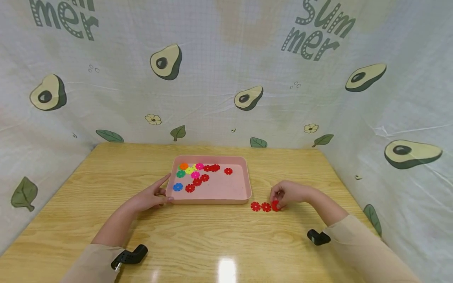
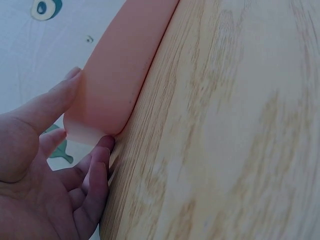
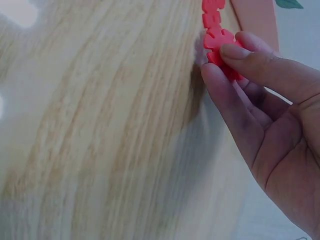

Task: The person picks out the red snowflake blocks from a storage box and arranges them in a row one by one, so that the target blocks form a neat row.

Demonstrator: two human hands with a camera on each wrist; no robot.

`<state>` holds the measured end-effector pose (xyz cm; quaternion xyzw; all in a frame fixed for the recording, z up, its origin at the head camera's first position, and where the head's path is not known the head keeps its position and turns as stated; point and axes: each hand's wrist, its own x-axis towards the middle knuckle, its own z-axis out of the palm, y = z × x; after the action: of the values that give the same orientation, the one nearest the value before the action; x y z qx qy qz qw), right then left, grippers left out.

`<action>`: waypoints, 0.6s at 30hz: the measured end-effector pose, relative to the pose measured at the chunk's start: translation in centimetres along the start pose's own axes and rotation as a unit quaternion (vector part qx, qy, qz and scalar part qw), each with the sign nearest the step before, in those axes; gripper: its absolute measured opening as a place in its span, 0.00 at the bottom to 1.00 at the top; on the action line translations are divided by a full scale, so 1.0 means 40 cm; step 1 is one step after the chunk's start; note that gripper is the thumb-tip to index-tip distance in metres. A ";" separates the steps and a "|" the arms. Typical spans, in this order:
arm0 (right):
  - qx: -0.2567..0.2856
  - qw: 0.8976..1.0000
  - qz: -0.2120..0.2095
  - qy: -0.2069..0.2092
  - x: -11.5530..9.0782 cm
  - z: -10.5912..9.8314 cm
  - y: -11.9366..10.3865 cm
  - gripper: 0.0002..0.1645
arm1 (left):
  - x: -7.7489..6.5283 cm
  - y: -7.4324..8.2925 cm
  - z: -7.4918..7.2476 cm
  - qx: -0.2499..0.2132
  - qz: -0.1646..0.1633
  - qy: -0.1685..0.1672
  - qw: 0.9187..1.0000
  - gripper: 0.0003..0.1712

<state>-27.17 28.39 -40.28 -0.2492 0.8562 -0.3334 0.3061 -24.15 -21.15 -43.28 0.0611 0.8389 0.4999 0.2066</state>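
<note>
Between thumb and fingers, my right hand (image 1: pixel 288 193) pinches a red notched snowflake disc (image 3: pixel 220 41) at the right end of a short row. Two red snowflake discs (image 1: pixel 260 206) lie to its left on the table, edge to edge with it. My left hand (image 1: pixel 148 197) holds the near left corner of a shallow pink tray (image 1: pixel 209 201). Its thumb lies against the tray's front wall, and the other fingers are around the left side and low corner. Inside the tray, several red discs (image 1: pixel 197 182) lie beside a blue disc (image 1: pixel 178 187), a green disc (image 1: pixel 181 173), and orange, yellow and pink ones.
Everything stands on a wood-grain table (image 1: pixel 205 236). A pale curtain (image 1: pixel 209 118) printed with avocados and leaves hangs behind the table and along both sides. Black wrist devices (image 1: pixel 131 255) sit at both sleeves.
</note>
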 end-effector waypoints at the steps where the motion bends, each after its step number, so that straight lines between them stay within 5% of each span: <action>1: 0.006 1.000 -0.003 -0.001 -0.001 0.002 0.004 0.12 | 0.000 0.000 0.000 0.000 -0.001 0.000 1.000 0.56; 11: -0.009 0.998 -0.061 0.000 0.002 0.007 0.017 0.10 | 0.001 0.000 0.001 0.000 0.001 0.001 1.000 0.56; 18: -0.017 0.998 -0.059 -0.004 0.004 0.010 0.018 0.09 | 0.001 0.000 -0.001 0.003 0.002 0.001 1.000 0.55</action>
<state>-27.18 28.57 -41.09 -0.3059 0.8440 -0.3357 0.2853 -24.21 -21.17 -43.26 0.0631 0.8403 0.4981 0.2045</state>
